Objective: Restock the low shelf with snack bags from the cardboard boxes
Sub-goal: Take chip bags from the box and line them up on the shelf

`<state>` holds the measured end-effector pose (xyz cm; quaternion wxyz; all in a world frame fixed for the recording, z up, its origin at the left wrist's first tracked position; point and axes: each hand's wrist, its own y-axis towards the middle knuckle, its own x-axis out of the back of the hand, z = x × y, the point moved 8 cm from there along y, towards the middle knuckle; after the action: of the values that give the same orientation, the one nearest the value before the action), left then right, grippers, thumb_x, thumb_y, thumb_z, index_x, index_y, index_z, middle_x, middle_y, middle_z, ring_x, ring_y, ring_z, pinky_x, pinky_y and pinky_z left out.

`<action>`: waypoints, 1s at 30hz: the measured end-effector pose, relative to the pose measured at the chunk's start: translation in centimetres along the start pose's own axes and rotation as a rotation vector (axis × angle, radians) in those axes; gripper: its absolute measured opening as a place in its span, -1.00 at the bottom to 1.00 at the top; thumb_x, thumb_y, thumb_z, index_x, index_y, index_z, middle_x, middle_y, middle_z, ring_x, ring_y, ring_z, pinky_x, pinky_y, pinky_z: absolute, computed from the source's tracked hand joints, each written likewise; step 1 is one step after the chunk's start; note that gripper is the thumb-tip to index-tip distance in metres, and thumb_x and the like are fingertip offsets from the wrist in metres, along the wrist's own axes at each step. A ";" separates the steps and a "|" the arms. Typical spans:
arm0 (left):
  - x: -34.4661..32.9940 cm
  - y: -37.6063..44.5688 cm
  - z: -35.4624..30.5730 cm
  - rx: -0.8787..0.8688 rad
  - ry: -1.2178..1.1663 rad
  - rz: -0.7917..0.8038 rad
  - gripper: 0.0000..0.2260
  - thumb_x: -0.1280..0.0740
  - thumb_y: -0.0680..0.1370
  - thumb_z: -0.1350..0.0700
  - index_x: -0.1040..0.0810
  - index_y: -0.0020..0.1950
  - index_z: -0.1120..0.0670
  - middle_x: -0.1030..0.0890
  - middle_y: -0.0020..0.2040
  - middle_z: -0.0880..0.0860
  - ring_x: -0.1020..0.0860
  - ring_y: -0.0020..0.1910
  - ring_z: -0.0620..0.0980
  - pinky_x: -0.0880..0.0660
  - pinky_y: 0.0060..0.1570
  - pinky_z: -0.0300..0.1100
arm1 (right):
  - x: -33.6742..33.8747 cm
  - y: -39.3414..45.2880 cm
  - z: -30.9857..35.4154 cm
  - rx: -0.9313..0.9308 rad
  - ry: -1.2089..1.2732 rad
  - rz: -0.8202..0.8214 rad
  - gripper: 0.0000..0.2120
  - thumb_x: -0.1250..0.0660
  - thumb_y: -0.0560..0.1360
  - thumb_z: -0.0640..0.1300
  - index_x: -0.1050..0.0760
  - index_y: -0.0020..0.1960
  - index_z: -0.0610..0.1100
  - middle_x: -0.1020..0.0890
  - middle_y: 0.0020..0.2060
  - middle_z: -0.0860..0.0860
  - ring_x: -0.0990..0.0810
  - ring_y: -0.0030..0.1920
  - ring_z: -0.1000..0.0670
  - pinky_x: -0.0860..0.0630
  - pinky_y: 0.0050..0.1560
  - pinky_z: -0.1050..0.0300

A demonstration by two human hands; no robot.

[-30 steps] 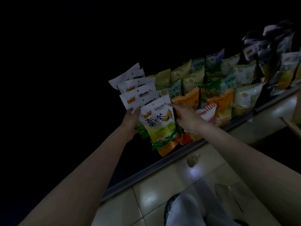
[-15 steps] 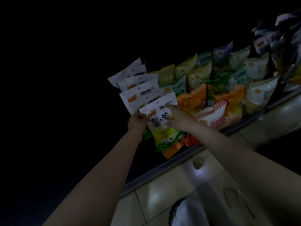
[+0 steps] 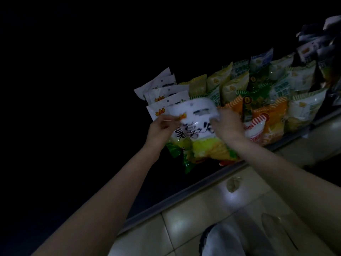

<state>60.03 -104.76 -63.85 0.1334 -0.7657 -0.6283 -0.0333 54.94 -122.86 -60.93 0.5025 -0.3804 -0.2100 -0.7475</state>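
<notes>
A white, yellow and green snack bag (image 3: 195,126) with large black characters is at the front of a row of matching white bags (image 3: 166,93) on the low shelf. My left hand (image 3: 162,129) pinches its top left corner. My right hand (image 3: 227,124) grips its top right edge. The bag is motion-blurred and its top bends toward me. The shelf's front rail (image 3: 184,194) runs diagonally below the bag. No cardboard box is in view.
Rows of yellow, green and orange snack bags (image 3: 258,100) fill the shelf to the right, with darker bags (image 3: 317,45) at the far right. Pale floor tiles (image 3: 195,224) lie below the rail. The left and top of the view are black.
The front bag has swung wider and blurred, its top pulled toward me. Both hands moved up to its upper corners. The view shifted left along the shelf.
</notes>
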 end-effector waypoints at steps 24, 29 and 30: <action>-2.9 1.2 6.4 0.388 -0.277 -0.193 -0.59 -0.19 0.50 0.47 -0.45 0.31 0.22 -0.49 0.22 0.26 -0.51 0.06 0.20 -0.52 -0.22 -0.14 | -10.6 1.1 -4.6 -0.117 0.244 0.512 -0.42 -0.30 0.52 -0.28 -0.17 0.48 -0.15 -0.20 0.45 -0.12 -0.25 0.42 -0.17 -0.35 0.26 0.13; -3.2 0.7 7.0 0.387 -0.354 -0.231 -0.63 -0.16 0.55 0.40 -0.43 0.33 0.17 -0.45 0.26 0.25 -0.52 0.05 0.16 -0.54 -0.06 -0.08 | -9.1 2.0 -3.8 -0.130 0.330 0.414 -0.48 -0.27 0.54 -0.28 -0.20 0.46 -0.16 -0.22 0.44 -0.10 -0.28 0.40 -0.12 -0.34 0.25 0.13; -3.3 0.7 7.6 0.394 -0.306 -0.207 -0.63 -0.17 0.56 0.38 -0.42 0.34 0.16 -0.47 0.25 0.24 -0.52 0.03 0.14 -0.55 -0.06 -0.06 | -9.2 2.0 -3.7 -0.128 0.288 0.422 -0.48 -0.25 0.55 -0.28 -0.19 0.47 -0.16 -0.20 0.44 -0.11 -0.29 0.39 -0.13 -0.35 0.25 0.10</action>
<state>59.09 -106.18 -71.99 0.1792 -0.6528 -0.7105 0.1922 57.34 -120.80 -70.51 0.6470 -0.3366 -0.0047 -0.6842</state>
